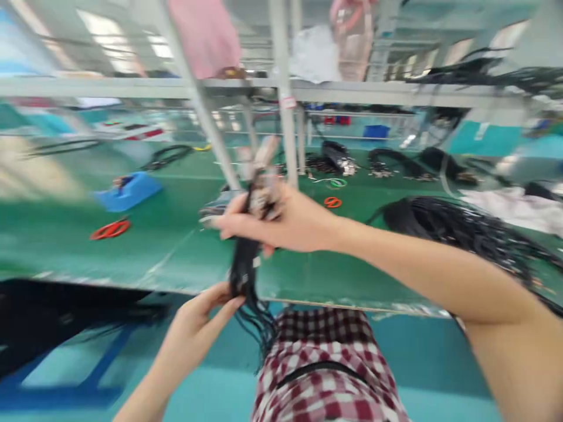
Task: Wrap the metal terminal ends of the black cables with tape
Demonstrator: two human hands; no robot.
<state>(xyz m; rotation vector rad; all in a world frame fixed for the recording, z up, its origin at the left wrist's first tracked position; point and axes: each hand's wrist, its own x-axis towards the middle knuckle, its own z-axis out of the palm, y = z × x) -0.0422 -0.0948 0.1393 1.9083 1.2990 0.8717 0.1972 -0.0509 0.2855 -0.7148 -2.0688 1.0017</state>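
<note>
A bundle of black cables (244,264) hangs between my two hands, over the front edge of the green workbench (334,275). Near its upper end, where light and metallic connector ends show blurred, my right hand (285,220) is wrapped round it. Lower down, my left hand (206,310) pinches the bundle between thumb and fingers. Loose cable ends trail below the left hand toward my checked apron. Behind the right hand lies a greyish item (215,208), too blurred to name.
Orange-handled scissors (111,229) and a blue tape dispenser (127,192) sit at left. A large pile of black cables (457,228) covers the right side, beside a pale cloth (519,208). White shelf posts (284,94) rise at the back, with more cable bundles (336,157) near them.
</note>
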